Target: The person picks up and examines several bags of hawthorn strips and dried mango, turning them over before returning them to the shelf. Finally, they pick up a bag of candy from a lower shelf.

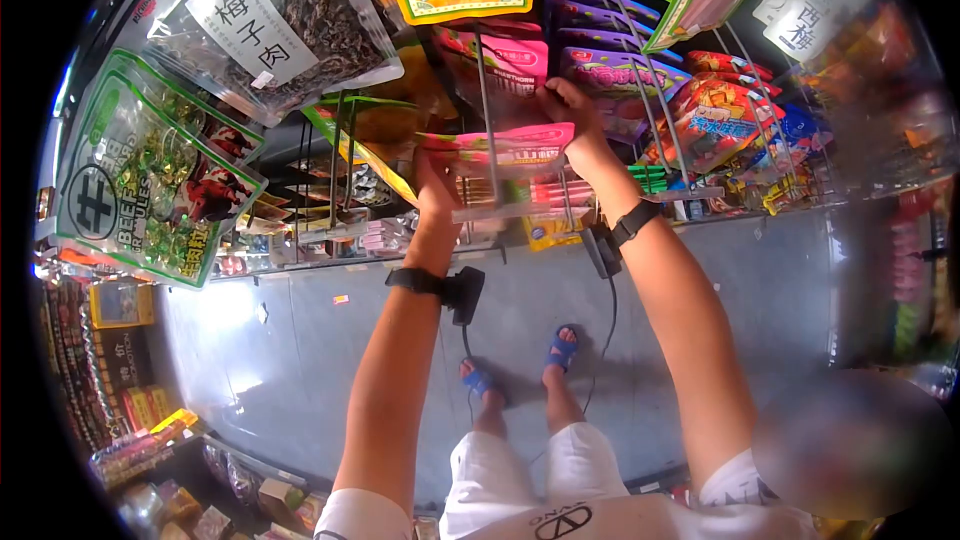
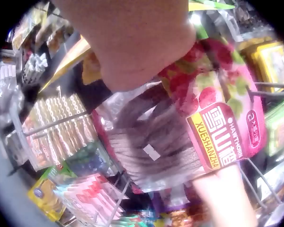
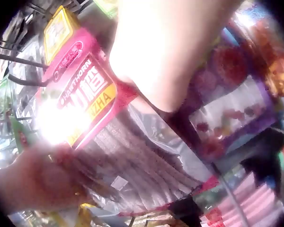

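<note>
A pink hawthorn snack bag (image 1: 500, 148) stands out from the rack, seen nearly edge-on from above. Its clear window shows brown strips in the left wrist view, below a label reading HAWTHORN. My left hand (image 1: 435, 180) grips the bag's left edge, its fingers partly hidden behind it. At the opposite edge is my right hand (image 1: 585, 125), with curled fingers reaching round behind the bag. Another pink hawthorn bag (image 1: 510, 65) hangs just beyond these fingers. In the right wrist view the right hand (image 3: 156, 52) covers the bag's upper corner, close to a purple snack bag (image 3: 232, 113).
Metal rack prongs (image 1: 487, 100) jut toward me among the bags. Purple packs (image 1: 620, 75) and red packs (image 1: 715, 115) hang at the right. Large bags of beef granules (image 1: 150, 190) and dried plum (image 1: 290, 30) hang at the left. Grey floor (image 1: 300, 350) lies below.
</note>
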{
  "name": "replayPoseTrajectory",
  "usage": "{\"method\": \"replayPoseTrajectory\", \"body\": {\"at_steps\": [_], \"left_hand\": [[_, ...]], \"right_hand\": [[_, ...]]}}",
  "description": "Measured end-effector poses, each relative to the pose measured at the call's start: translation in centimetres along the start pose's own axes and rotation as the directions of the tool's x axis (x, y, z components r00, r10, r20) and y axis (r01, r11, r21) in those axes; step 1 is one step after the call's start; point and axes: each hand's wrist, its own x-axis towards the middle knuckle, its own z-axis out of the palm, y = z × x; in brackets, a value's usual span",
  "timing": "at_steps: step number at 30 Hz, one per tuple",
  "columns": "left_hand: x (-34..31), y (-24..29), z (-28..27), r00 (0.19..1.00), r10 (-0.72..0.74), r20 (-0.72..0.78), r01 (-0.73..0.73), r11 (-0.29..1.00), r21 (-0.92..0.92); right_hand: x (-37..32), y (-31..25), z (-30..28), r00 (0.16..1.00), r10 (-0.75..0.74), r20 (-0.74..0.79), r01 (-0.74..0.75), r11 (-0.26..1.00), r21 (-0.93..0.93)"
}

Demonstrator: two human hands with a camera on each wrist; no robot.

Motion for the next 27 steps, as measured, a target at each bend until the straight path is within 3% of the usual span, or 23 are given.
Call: {"method": "replayPoseTrajectory", "body": {"at_steps": [7, 10, 13, 16, 19, 23, 27], "left_hand": [[1.7, -1.2, -1.4, 0.996, 0.022, 0.092, -0.02, 0.999, -0.027], [0.5, -0.4, 0.2, 0.998, 0.041, 0.039, -0.042, 0.999, 0.009], [-0.5, -0.1, 1.0, 0.998, 0.047, 0.038, -0.046, 0.998, -0.035], [-0.3, -0.7, -0.4, 0.998, 0.062, 0.03, -0.062, 0.998, -0.023], [-0.3, -1.1, -1.1, 0.999, 0.032, -0.026, -0.032, 0.999, -0.018], [-0.6, -1.0, -0.7, 0.998, 0.066, -0.007, -0.066, 0.998, -0.018], [-0.6, -0.7, -0.2, 0.997, 0.034, -0.069, -0.037, 0.998, -0.049]], "right_hand": [[-2.4, -0.2, -0.9, 0.994, 0.103, 0.034, -0.106, 0.991, 0.08], [-3.4, -0.7, -1.3, 0.99, 0.104, 0.095, -0.11, 0.992, 0.061], [-4.2, -1.1, -1.4, 0.978, 0.088, 0.189, -0.141, 0.947, 0.287], [-3.8, 0.7, -2.0, 0.975, 0.145, 0.168, -0.2, 0.9, 0.388], [-3.4, -0.4, -2.1, 0.941, 0.291, 0.175, -0.336, 0.721, 0.606], [-1.6, 0.3, -2.8, 0.971, 0.167, 0.174, -0.215, 0.926, 0.31], [0.3, -0.4, -1.7, 0.981, 0.057, 0.186, -0.064, 0.997, 0.031]]}}
